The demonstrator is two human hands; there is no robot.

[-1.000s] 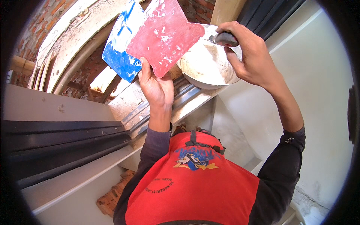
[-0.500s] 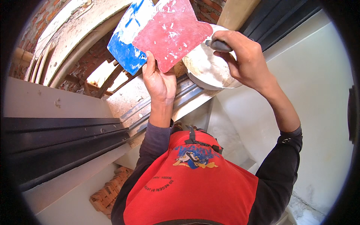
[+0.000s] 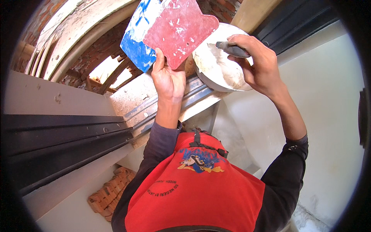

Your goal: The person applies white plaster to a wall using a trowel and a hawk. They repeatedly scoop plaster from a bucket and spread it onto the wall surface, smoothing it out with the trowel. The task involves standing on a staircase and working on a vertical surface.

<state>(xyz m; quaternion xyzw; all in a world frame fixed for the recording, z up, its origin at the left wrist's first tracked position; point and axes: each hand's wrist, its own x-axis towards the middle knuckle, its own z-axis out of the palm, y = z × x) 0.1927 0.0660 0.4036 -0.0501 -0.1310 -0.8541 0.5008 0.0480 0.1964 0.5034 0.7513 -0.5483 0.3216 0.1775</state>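
The step looks like working white paste [image 3: 218, 65] in the bucket [image 3: 211, 83], upper centre of the frame; the next stroke seems to call for a firm grip on the dark-handled tool [image 3: 233, 49], which the right hand [image 3: 262, 63] pinches between thumb and forefinger; the left hand [image 3: 169, 81] holds a red plate [image 3: 181, 33] and blue plate [image 3: 136, 48], thumb in front, other fingers hidden.

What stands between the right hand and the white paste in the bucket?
Nothing visible, apart from the dark handle in the right hand. The red sheet in the left hand overlaps only the upper-left edge of the bucket in view.
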